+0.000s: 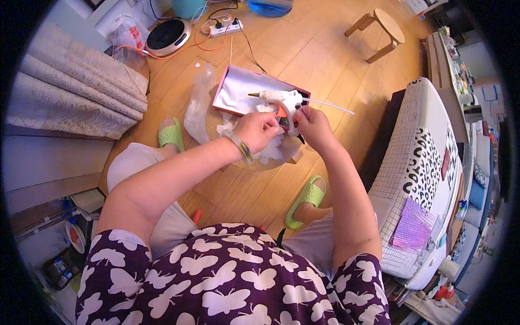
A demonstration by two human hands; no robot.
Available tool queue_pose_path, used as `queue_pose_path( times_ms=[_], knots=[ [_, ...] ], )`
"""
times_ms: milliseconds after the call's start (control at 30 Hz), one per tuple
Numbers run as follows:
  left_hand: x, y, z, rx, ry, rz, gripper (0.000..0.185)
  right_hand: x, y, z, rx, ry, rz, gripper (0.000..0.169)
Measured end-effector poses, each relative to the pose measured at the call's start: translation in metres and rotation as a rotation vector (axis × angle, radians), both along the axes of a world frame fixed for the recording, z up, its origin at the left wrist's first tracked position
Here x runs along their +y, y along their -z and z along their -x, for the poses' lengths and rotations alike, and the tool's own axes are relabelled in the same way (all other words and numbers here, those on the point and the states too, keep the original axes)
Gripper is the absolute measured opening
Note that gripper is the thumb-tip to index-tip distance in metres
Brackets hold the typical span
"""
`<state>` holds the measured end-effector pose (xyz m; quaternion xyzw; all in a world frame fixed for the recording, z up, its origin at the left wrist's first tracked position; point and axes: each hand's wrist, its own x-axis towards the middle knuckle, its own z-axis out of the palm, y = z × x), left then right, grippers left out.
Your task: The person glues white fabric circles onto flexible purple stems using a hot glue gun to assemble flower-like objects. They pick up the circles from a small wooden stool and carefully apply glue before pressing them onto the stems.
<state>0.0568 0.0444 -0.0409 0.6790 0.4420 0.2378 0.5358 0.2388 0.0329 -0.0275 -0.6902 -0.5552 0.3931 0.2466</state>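
Note:
My left hand (260, 131), with a translucent bangle (239, 147) at the wrist, has its thumb and fingers pinched together around what looks like a small white piece (280, 130). My right hand (313, 125) is beside the handle of a white hot glue gun (280, 98); its fingertips are pinched, but whether they grip the handle or something thin is unclear. The gun's nozzle points left, and a clear glue stick (331, 105) juts from its back. Beneath the gun is a pink-edged box (239, 87) lined with white. White petal-like pieces (270, 151) lie below my hands on a round, see-through surface (254, 166).
Crumpled clear plastic (199, 107) lies left of the box. Farther off are a power strip (225, 28) with cords, a round black-topped appliance (167, 36) and a wooden stool (388, 26). A covered table (406, 178) is at right, a curtain (77, 85) at left.

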Motion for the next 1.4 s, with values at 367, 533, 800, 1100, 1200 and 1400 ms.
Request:
queue_pose_path(
  times_ms=[367,533,800,1100,1200,1400],
  knots=[
    [-0.005,-0.012,-0.007,0.071,0.051,-0.146,0.01,0.009,0.002,-0.006,0.094,-0.049,0.089,0.023],
    [-0.01,-0.011,-0.016,0.059,0.027,-0.256,0.009,0.009,0.001,-0.007,0.1,-0.032,0.12,0.023],
    [-0.01,-0.01,-0.019,-0.009,0.025,-0.245,0.009,0.012,0.001,-0.006,0.155,-0.044,0.16,0.023],
    [-0.013,-0.018,-0.023,0.015,0.029,-0.202,0.01,0.012,-0.01,-0.002,0.101,-0.069,0.188,0.023],
    [-0.013,-0.013,-0.024,0.001,-0.001,-0.272,0.008,0.013,-0.009,-0.002,0.091,-0.079,0.169,0.024],
    [-0.014,-0.016,-0.025,0.029,0.031,-0.219,0.01,0.014,-0.001,-0.006,0.025,-0.099,0.119,0.025]
  ],
)
